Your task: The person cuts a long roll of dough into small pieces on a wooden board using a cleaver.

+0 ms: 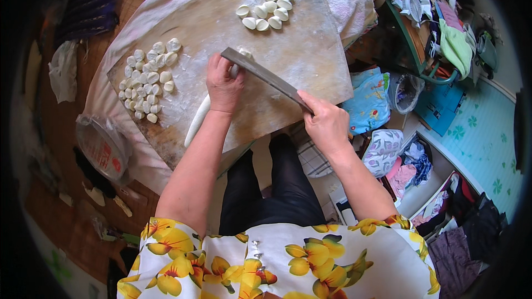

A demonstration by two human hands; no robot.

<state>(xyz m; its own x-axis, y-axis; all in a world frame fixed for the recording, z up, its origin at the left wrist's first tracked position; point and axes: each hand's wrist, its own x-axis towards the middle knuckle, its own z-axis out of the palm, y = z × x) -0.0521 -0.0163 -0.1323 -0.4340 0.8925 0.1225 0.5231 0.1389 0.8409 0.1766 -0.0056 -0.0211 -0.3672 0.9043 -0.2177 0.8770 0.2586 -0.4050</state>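
My right hand (326, 122) grips one end of a long, flat grey metal blade (268, 79) that slants across the floured wooden board (299, 50). Its far end is beside the fingertips of my left hand (225, 83), whose fingers are curled; what they hold is mostly hidden. A small pale dough piece (245, 52) lies just beyond the blade. Under my left wrist runs a rope of white dough (197, 120). Many small dough pieces (153, 77) are grouped at the board's left. Several thin, cupped dough pieces (261, 11) lie at its far side.
A pale pink cloth (137, 33) lies under the board. To the left is a clear plastic-wrapped round container (102, 147) with red print. On the right are a blue patterned cloth (370, 99), a bin with a clear liner (405, 91) and an open drawer of clothes (419, 170).
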